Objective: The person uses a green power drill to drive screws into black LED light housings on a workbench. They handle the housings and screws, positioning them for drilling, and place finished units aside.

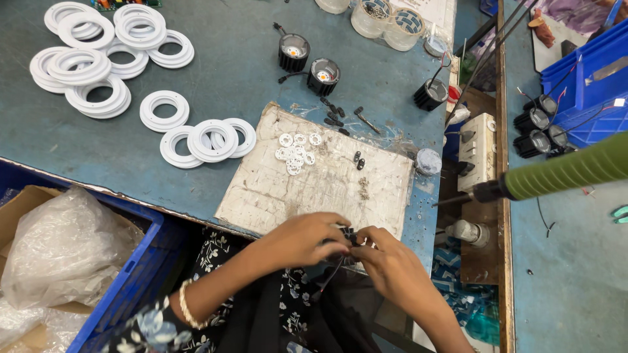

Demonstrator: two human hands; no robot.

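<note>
Taking the white work board [314,176] as landmark: a brown cardboard box [19,202] stands well to its lower left, open, with crumpled clear plastic bags [62,252] bulging out of it. Just right of that box, still left of the board, sits a blue plastic crate [134,274]. Far to the board's upper right stand more blue crates [589,72].

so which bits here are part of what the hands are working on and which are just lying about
In use: left hand and right hand pinch a small black part with wires.

Lying about: white rings, black lamp housings, small white discs, black screws, green screwdriver, tape rolls.
</note>
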